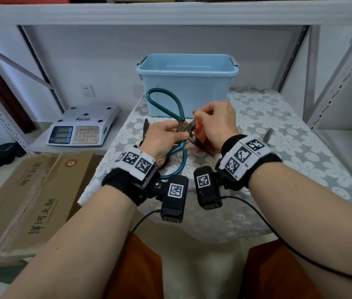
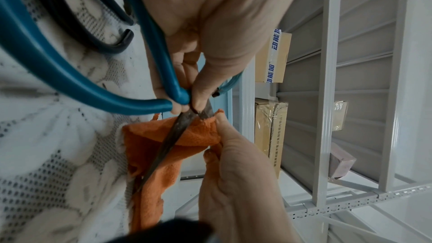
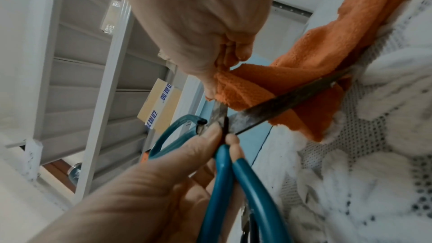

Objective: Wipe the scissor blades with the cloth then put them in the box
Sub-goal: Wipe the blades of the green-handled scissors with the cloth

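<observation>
Left hand [image 1: 163, 137] pinches the scissors [image 3: 271, 110] at the pivot, right hand [image 1: 216, 124] pinches soft cloth [image 2: 163, 147] over one blade: judged rigid, sharp-edged, so hold by handles.

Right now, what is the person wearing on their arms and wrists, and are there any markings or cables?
Both forearms are bare, with no sleeves. The left hand and right hand are ungloved. Each wrist carries a black strap topped by a white band of black-and-white square tags. A small black camera with its own tag hangs under each wrist, trailing a black cable.
</observation>
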